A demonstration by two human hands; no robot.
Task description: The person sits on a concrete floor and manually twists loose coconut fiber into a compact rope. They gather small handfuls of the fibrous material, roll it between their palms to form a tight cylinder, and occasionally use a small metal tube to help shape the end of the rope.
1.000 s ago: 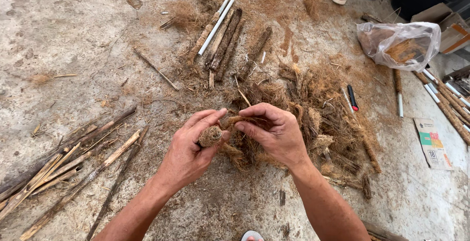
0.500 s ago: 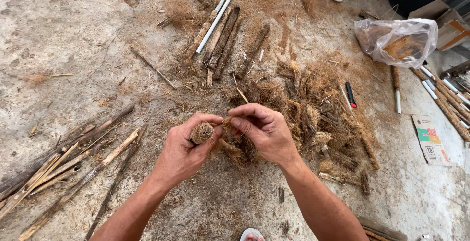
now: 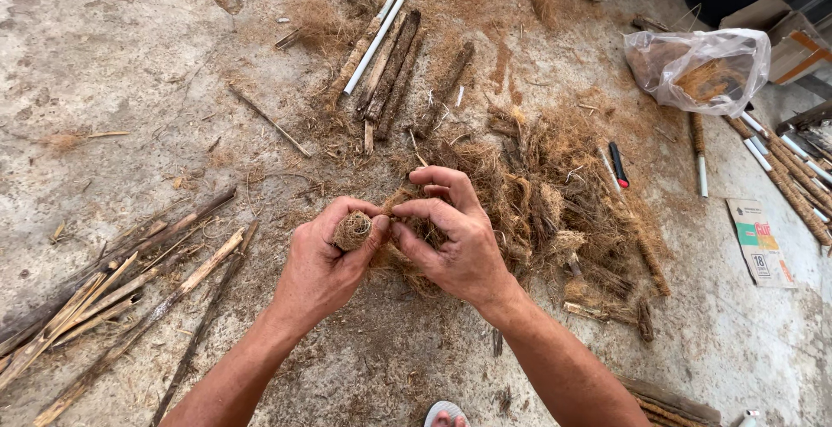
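- Fibre roll point(image 3: 352, 230), a small brown stub wound in coarse strands, is sitting upright in the left hand point(image 3: 325, 262), with thumb and fingers closing around it.
- Both hands are working close together above the concrete floor point(image 3: 130, 63), fingertips almost meeting beside the roll.
- Right hand point(image 3: 451, 241) is pinching loose brown strands just to the right of the roll, its thumb and forefinger pressing together on them.
- Fibre pile point(image 3: 546, 193), a loose heap of tangled brown husk, is lying on the floor directly under and beyond the hands.
- Wrapped sticks point(image 3: 390, 71), several dark fibre-covered rods, are lying side by side beyond the pile, with a white tube point(image 3: 375, 31) resting among them.
- Split cane strips point(image 3: 95, 297) are lying in a fan on the floor, well to the left of the left forearm.
- Clear plastic bag point(image 3: 698, 67) holding brown material is sitting at the upper right, near a cardboard box point(image 3: 793, 41).
- Black and red marker point(image 3: 618, 164) is lying at the right edge of the pile.
- Printed card point(image 3: 761, 241) is lying flat at the far right, and more wrapped rods point(image 3: 793, 171) are lying beyond it.
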